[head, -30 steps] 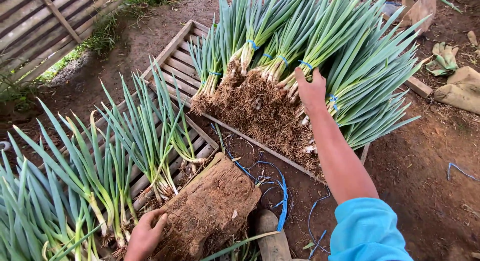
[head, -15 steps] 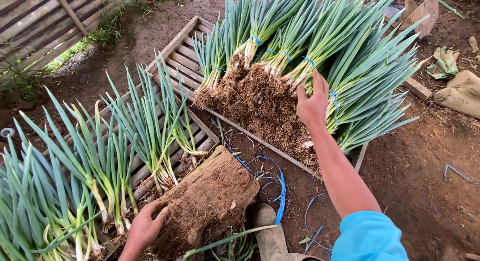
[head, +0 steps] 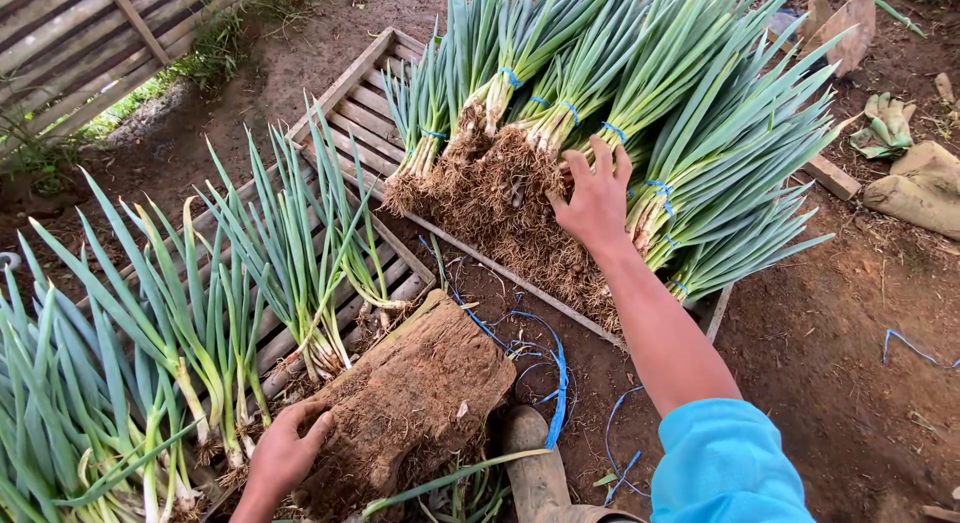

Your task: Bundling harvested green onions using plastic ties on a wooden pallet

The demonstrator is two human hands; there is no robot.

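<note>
My right hand (head: 595, 193) rests with fingers spread on a pile of tied green onion bundles (head: 640, 113), at their muddy roots (head: 510, 198); blue bands hold the bundles. The pile lies on a wooden slatted pallet (head: 365, 83). My left hand (head: 285, 448) lies at the lower left against a mud-caked wooden block (head: 410, 403), next to loose green onions (head: 150, 353) that lie on another slatted pallet (head: 395, 273).
Blue ties (head: 545, 358) lie scattered on the dirt ground between the pallets. A muddy boot (head: 540, 473) shows at the bottom. Cloth gloves (head: 885, 123) and a sack (head: 920, 183) lie at the right. A wooden fence (head: 80, 33) stands at the upper left.
My right hand has moved from the right side of the bundle pile to the roots and spread its fingers there. My left hand has stayed at the muddy block.
</note>
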